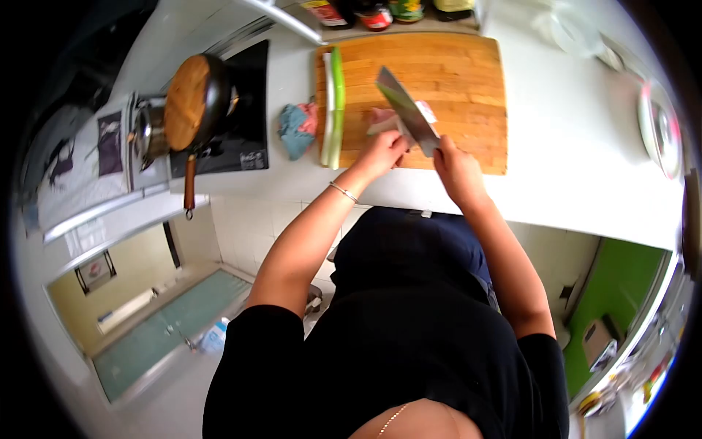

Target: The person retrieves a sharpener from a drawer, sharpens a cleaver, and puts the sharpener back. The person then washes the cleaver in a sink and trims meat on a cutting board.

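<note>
A broad-bladed cleaver slants up and to the left over the wooden cutting board. My right hand is closed round its handle at the board's front edge. Under and beside the blade lies pale pink raw meat, partly covered by the cleaver. My left hand has its fingers curled in and pressed on the near end of the meat, close to the blade. Along the board's left side, apart from both hands, lie lengths of scallion, green and white.
Left of the board sits a crumpled blue and pink cloth. Beyond it, a pan with a wooden lid stands on the black cooktop. Sauce bottles line the back. A bowl is at far right on the white counter.
</note>
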Demonstrator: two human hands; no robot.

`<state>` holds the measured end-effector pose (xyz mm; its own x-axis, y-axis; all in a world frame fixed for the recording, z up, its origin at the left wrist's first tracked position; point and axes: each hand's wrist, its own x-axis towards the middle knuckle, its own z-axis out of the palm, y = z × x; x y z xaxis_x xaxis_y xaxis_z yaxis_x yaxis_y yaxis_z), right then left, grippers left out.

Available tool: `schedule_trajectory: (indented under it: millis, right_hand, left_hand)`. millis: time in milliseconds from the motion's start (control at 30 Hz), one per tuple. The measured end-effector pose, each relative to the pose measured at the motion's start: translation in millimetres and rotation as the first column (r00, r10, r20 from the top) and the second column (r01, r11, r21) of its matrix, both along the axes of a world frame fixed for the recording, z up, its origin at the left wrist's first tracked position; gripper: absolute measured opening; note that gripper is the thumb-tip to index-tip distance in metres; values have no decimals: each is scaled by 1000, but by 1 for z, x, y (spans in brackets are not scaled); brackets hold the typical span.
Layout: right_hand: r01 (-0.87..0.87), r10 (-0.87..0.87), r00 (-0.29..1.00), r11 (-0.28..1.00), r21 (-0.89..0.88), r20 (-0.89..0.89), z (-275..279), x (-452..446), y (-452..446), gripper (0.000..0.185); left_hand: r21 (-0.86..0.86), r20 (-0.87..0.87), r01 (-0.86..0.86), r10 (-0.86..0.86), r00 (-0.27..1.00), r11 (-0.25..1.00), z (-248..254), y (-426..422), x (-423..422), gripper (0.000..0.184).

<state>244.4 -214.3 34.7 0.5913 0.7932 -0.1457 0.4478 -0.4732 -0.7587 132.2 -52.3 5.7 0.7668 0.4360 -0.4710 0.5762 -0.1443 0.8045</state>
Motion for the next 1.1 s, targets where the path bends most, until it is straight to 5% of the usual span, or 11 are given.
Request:
schedule_trajectory:
  millis: [133, 233, 300, 400, 500, 567, 833, 900, 967, 1033, 1100]
  right_hand:
    - [-31, 31, 999, 999, -11, 15, 6, -1, 3, 14]
    - [-49, 51, 997, 998, -41, 60, 9, 1, 5, 14]
    - [-37, 38, 998, 999, -25, 44, 5, 1, 5, 16]
    - [-31, 32, 999, 999, -26, 40, 5, 0, 6, 16]
    - [-31, 33, 997, 999, -26, 72, 7, 1, 6, 12]
    - [-26, 28, 996, 999, -31, 81, 10, 0, 7, 12]
    - [-21, 26, 996, 998, -59, 86, 9, 0, 8, 12]
    - [-12, 15, 996, 999, -35, 92, 7, -1, 8, 12]
    - [-13, 17, 996, 999, -45, 84, 9, -1, 9, 12]
    - [-10, 14, 996, 998, -57, 83, 11, -2, 9, 12]
    - [-4, 12, 995, 997, -81, 99, 13, -1, 9, 11]
  left_hand:
    - [299, 188, -387, 343, 920, 872, 17, 27, -40, 33]
    - [542, 517, -736, 529, 672, 405, -39, 93, -104, 22]
    - [708, 461, -693, 655, 599, 137, -50, 120, -134, 18]
    - [342, 375, -842, 762, 529, 417, -66, 144, -151, 24]
    - [725, 187, -528, 611, 769, 442, -67, 166, -167, 26]
    - [692, 190, -538, 598, 779, 482, -46, 165, -157, 23]
    - [363, 396, -931, 900, 183, 29, -27, 185, -164, 19]
    - [977, 120, -190, 477, 871, 102, -11, 171, -154, 27]
    - [955, 122, -215, 388, 913, 206, -16, 172, -139, 33]
    - [800, -253, -73, 445, 859, 595, -25, 181, -131, 34]
    - [766, -261, -126, 483, 836, 631, -21, 207, -134, 38]
